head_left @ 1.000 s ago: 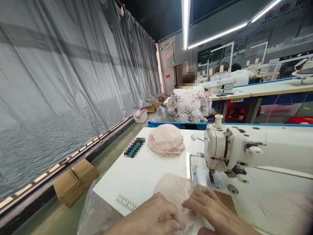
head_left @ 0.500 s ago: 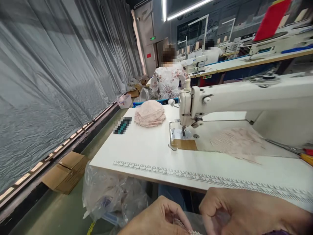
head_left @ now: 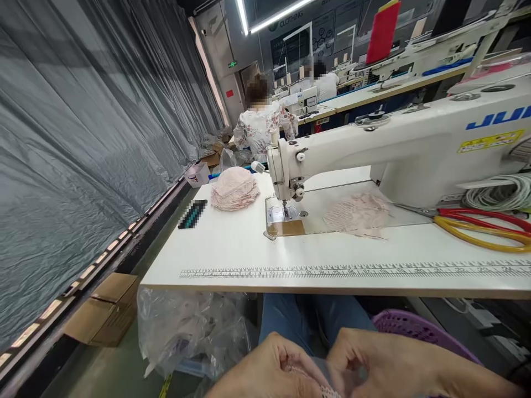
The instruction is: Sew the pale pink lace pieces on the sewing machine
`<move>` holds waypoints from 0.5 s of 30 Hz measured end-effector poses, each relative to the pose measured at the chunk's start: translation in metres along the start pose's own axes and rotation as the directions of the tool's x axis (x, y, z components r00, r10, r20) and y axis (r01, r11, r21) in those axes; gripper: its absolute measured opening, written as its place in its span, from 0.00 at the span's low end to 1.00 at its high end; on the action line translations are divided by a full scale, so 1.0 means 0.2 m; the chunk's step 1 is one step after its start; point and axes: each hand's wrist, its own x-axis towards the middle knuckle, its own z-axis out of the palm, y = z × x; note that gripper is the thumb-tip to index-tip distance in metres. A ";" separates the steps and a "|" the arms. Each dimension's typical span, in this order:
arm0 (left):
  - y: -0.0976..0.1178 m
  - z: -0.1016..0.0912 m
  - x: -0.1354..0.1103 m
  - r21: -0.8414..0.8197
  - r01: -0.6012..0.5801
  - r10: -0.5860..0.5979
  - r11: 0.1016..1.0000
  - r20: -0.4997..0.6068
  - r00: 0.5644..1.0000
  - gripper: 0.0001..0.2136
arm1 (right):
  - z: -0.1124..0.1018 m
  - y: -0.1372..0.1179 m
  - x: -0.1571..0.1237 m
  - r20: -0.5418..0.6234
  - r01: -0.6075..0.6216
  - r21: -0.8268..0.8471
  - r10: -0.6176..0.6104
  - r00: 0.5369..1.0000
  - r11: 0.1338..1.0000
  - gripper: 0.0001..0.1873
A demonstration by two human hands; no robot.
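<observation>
At the bottom of the head view, low over the lap, my left hand [head_left: 261, 369] is closed in a pinch on a pale pink fabric piece [head_left: 306, 375] with a ridged, stitched-looking edge. My right hand [head_left: 390, 359] is curled shut beside it, its fingertips at the other end of that edge. Most of the piece is hidden by the fingers and the frame's lower border. On the table beyond, a white sewing machine [head_left: 332, 152] stands with its needle over the plate. Right of the needle lies a loose pink ruffled piece [head_left: 359, 214].
A pink fabric stack [head_left: 235, 189] sits on the white table [head_left: 224, 249] at the left. Red and yellow-handled scissors [head_left: 481, 224] and coiled cord [head_left: 498, 192] lie right. Below are a plastic bag [head_left: 191, 326], a cardboard box [head_left: 105, 309] and a purple basket [head_left: 418, 326]. Other people sit ahead.
The view has swung right and levelled, bringing the scissors, the cord and the purple basket into sight. Both hands stay low and close together, the right one nearer the left.
</observation>
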 end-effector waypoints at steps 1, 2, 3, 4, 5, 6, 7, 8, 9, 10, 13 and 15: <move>-0.01 0.00 0.00 0.003 -0.005 0.005 1.000 -0.012 1.000 0.25 | 0.00 0.00 0.00 -0.016 0.013 0.004 -0.013 1.000 1.000 0.28; -0.02 0.00 0.00 0.009 -0.001 0.001 1.000 -0.026 1.000 0.26 | 0.00 0.00 -0.01 -0.036 0.026 0.007 -0.026 0.999 1.000 0.27; -0.02 -0.01 0.01 0.023 0.007 -0.007 1.000 -0.039 0.999 0.26 | -0.01 0.00 -0.02 -0.057 0.040 0.007 -0.039 0.998 0.999 0.26; -0.02 -0.01 0.01 0.042 0.017 -0.015 0.999 -0.046 0.999 0.27 | -0.02 0.00 -0.03 -0.071 0.051 0.005 -0.051 0.996 0.999 0.25; -0.02 -0.01 0.01 0.067 0.021 -0.017 0.998 -0.051 0.999 0.26 | -0.03 0.00 -0.03 -0.079 0.063 0.002 -0.063 0.995 0.998 0.25; -0.02 -0.01 0.02 0.096 0.020 -0.015 0.995 -0.061 0.998 0.25 | -0.04 0.00 -0.04 -0.081 0.075 -0.003 -0.075 0.994 0.997 0.26; -0.02 0.00 0.02 0.119 0.027 -0.017 0.992 -0.081 0.997 0.24 | -0.04 0.00 -0.05 -0.078 0.086 -0.008 -0.086 0.993 0.996 0.26; -0.02 0.00 0.03 0.148 0.039 -0.021 0.988 -0.119 0.993 0.23 | -0.05 0.01 -0.05 -0.076 0.097 -0.015 -0.098 0.992 0.995 0.27; -0.02 0.01 0.04 0.196 0.045 -0.010 0.980 -0.177 0.984 0.21 | -0.05 0.01 -0.05 -0.074 0.107 -0.022 -0.108 0.991 0.994 0.28; -0.03 0.02 0.05 0.271 0.036 0.032 0.962 -0.243 0.969 0.18 | -0.05 0.02 -0.05 -0.075 0.114 -0.026 -0.115 0.991 0.993 0.28; -0.08 0.04 0.06 0.619 -0.164 0.414 0.768 -0.285 0.864 0.05 | -0.01 0.07 -0.05 -0.139 0.164 -0.095 -0.177 0.974 0.982 0.27; -0.13 0.04 0.06 0.781 -0.341 0.686 0.523 -0.148 0.712 0.05 | 0.03 0.12 -0.04 -0.249 0.222 -0.234 -0.279 0.927 0.947 0.26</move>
